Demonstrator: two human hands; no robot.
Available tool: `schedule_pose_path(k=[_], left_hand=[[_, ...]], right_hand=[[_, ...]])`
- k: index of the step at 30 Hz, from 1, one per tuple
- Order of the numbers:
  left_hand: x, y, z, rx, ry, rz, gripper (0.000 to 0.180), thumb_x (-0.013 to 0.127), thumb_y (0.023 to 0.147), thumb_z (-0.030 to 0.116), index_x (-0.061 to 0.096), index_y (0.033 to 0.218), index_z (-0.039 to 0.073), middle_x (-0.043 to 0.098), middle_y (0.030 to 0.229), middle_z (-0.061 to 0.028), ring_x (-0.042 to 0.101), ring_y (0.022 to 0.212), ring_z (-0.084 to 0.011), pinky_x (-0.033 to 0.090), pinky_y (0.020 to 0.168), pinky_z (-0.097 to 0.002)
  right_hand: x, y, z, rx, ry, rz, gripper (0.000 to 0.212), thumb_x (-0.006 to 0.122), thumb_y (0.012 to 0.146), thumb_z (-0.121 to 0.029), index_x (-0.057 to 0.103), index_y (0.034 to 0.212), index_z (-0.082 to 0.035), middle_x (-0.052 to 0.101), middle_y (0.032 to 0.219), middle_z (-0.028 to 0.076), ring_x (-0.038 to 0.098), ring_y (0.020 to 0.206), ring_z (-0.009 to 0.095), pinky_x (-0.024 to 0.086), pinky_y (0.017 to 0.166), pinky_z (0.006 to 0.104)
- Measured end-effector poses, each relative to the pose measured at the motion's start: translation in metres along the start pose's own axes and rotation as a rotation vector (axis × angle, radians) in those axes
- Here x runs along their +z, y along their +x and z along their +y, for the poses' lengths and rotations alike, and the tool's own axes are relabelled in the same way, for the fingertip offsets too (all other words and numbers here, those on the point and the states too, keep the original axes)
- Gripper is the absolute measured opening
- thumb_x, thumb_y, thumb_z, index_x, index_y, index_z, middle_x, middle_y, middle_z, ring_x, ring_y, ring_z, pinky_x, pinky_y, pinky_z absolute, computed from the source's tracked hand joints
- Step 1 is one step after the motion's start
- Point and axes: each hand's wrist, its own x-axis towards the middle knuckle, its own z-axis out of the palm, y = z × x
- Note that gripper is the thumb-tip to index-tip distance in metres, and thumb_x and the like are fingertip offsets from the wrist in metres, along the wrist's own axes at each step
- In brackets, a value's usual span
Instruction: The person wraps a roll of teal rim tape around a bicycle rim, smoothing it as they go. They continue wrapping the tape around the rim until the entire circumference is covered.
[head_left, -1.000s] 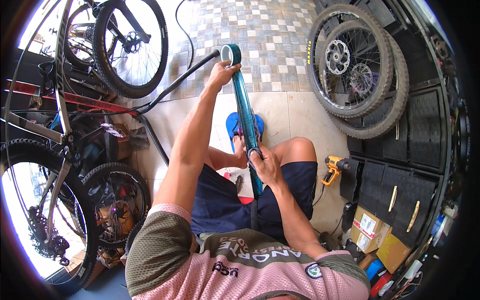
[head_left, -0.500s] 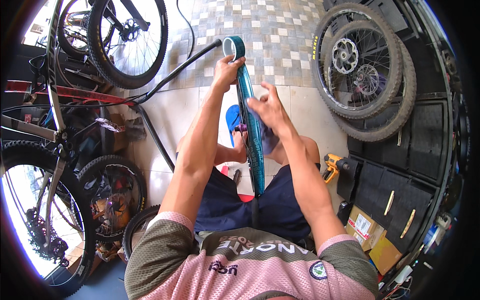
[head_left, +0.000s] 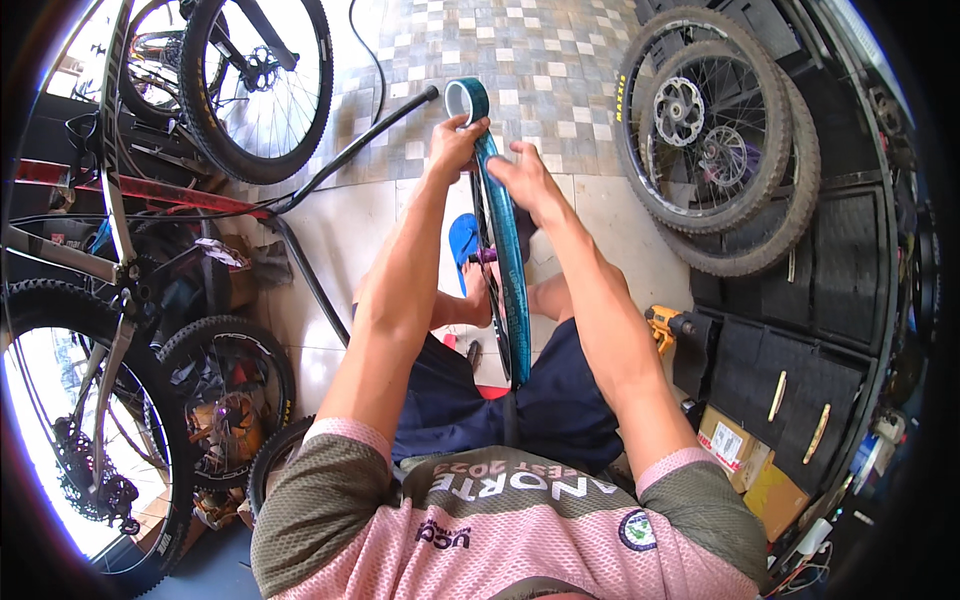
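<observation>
A bicycle wheel rim (head_left: 513, 325) stands upright between my legs, its outer channel covered with shiny teal tape. At its far end my left hand (head_left: 455, 147) grips a roll of teal tape (head_left: 466, 97), which touches or nearly touches the rim. My right hand (head_left: 530, 184) is at the rim's right side, just nearer than the roll. Its thumb lies against the taped surface and its other fingers are apart, partly raised. A purple hub (head_left: 484, 256) shows left of the rim. Something dark below my right hand cannot be made out.
Bicycles with a silver frame (head_left: 112, 180) and several wheels crowd the left. A black tube (head_left: 350, 148) slants over the floor. Two wheels (head_left: 715, 130) lean against black cases (head_left: 840, 250) on the right. A yellow-black power tool (head_left: 665, 325) and cardboard boxes (head_left: 735, 450) are nearer.
My right hand has moved left and slightly away from me, its thumb now against the taped rim. The left hand keeps its hold on the roll. The view has shifted slightly.
</observation>
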Motion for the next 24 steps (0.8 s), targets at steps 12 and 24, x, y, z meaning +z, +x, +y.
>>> schedule_pose_path(k=[12,24], left_hand=[[-0.002,0.002,-0.007,-0.001,-0.060,-0.127,0.054,0.082,0.095,0.032,0.066,0.139,0.005,0.068,0.085,-0.0003,0.066,0.065,-0.0132,0.057,0.054,-0.0346],[0.030,-0.174,-0.039,0.500,-0.033,-0.058,0.041,0.084,0.093,0.019,0.072,0.125,-0.003,0.059,0.067,0.0013,0.051,0.061,-0.0062,0.039,0.052,-0.0287]], right_hand=[[0.000,-0.287,0.124,-0.204,0.044,0.104,0.084,0.081,0.088,-0.014,0.040,0.161,-0.008,0.043,0.089,0.000,0.044,0.079,0.012,0.046,0.073,0.0280],[-0.021,-0.192,0.073,-0.231,0.005,0.196,0.063,0.077,0.090,-0.024,0.054,0.143,0.000,0.063,0.088,0.009,0.066,0.082,0.022,0.055,0.072,0.0370]])
